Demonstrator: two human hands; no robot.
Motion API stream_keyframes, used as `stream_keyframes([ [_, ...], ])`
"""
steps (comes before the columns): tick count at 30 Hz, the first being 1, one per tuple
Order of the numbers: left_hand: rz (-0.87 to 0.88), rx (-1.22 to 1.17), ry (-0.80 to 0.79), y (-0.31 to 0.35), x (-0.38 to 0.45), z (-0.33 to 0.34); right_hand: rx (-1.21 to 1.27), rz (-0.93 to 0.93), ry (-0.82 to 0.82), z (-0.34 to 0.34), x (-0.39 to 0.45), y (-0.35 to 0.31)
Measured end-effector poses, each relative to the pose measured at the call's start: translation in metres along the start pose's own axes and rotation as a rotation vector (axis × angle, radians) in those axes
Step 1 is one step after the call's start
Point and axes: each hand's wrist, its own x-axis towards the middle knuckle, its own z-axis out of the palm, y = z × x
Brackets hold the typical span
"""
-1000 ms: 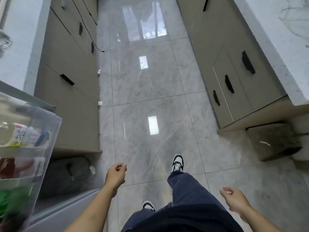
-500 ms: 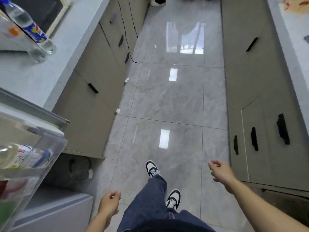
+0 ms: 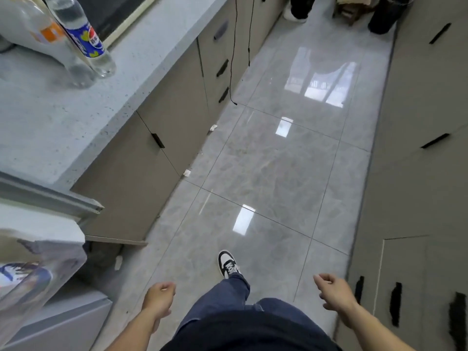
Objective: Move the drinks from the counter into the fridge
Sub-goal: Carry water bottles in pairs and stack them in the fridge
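Note:
Two clear drink bottles stand on the grey speckled counter [image 3: 76, 117] at the top left: one with a blue label [image 3: 86, 39] and, behind it, one with an orange label [image 3: 45, 34]. At the lower left the open fridge door's clear shelf [image 3: 38, 269] holds a bottle with a blue-and-white label, blurred. My left hand [image 3: 159, 298] hangs low beside my leg with loosely curled fingers, holding nothing. My right hand [image 3: 334, 291] is out to the right, also loosely curled with nothing in it. Both hands are far from the bottles.
A tiled aisle [image 3: 266, 173] runs ahead between two rows of beige cabinets [image 3: 157, 138] with black handles. A black cable [image 3: 231, 72] dangles from the counter. Another person's feet [image 3: 298, 8] stand at the far end. A microwave [image 3: 114, 11] sits behind the bottles.
The view has swung up and left, bringing the counter and its two bottles closer into sight. I have stepped forward along the aisle. Both hands stay free of any object.

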Motion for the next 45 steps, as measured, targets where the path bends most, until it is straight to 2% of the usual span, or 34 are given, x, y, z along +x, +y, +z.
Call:
stream_keyframes([
  [7,0.182,-0.14,0.017,0.134,0.013,0.017,-0.125,-0.027,-0.036,-0.039,0.057,-0.08],
  [12,0.161,-0.248,0.06,0.178,0.02,0.027,-0.251,-0.066,-0.091,-0.051,0.103,-0.145],
  [17,0.027,-0.33,0.163,0.176,0.008,0.042,-0.385,-0.175,-0.201,-0.049,0.152,-0.235],
  [22,-0.135,-0.379,0.276,0.148,-0.014,0.067,-0.481,-0.372,-0.301,-0.04,0.184,-0.341],
  [27,-0.28,-0.528,0.388,0.115,-0.034,0.09,-0.583,-0.48,-0.375,-0.024,0.195,-0.418],
  [33,-0.408,-0.652,0.418,0.094,-0.047,0.113,-0.68,-0.543,-0.466,0.025,0.191,-0.47],
  [38,-0.478,-0.721,0.448,0.107,-0.043,0.116,-0.739,-0.538,-0.498,0.065,0.184,-0.488],
  [45,-0.452,-0.732,0.413,0.161,0.004,0.064,-0.769,-0.519,-0.501,0.116,0.163,-0.528],
])
